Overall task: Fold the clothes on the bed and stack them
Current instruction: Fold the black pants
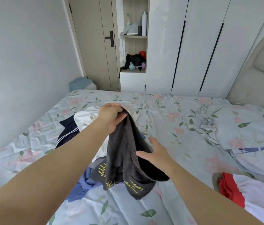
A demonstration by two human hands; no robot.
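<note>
Shelf niche (135, 36): far beyond the left hand (110, 116); a white bottle (144, 24) is stood on the upper board, and a black cloth (133, 60) is kept below.
Dark grey garment (124, 156): hung from the left hand, above the bed (168, 111).
Left hand: raised; the garment's top is pinched between thumb and fingers.
Right hand (156, 153): spread wide at the garment's right side; nothing is gripped.
Pile: a white garment (85, 117) and a blue garment (82, 184) are seen under the left arm.

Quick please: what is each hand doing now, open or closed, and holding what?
Left hand: closed, grips the top of the dark garment.
Right hand: open, fingers straight, at the garment's side, holding nothing.
</note>
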